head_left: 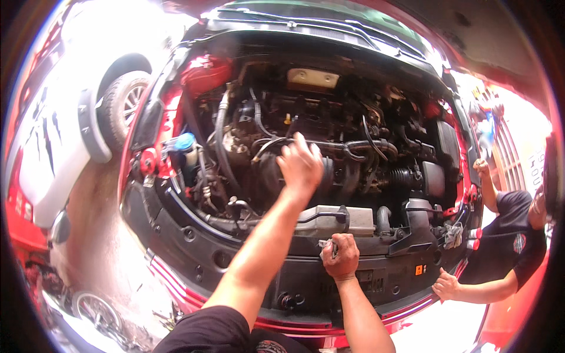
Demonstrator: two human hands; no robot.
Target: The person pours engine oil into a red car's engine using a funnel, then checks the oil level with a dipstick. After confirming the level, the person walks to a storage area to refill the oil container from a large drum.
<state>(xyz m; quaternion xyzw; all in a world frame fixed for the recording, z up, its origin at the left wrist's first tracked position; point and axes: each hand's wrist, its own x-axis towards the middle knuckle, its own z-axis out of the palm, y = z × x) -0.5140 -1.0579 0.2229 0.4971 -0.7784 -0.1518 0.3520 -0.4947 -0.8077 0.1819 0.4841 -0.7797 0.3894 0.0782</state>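
Observation:
My left hand [301, 167] reaches over the middle of an engine [329, 147], near a dark hose; its fingers are bent and blurred, and whatever they may hold is hidden. At the front of the bay, my right hand [341, 257] is closed on a crumpled grey rag [327, 247], just above the black front cover [235, 276]. Right behind that hand lies a silver-grey box-shaped part [344, 221]. A yellow dipstick handle [288, 119] stands beyond my left hand.
A co-worker's hand [447, 285] rests at the front right edge of the red car. Another grey rag [453, 235] lies at the right of the bay. A blue-capped reservoir [184, 142] sits at left. A white vehicle's wheel [126, 106] stands farther left.

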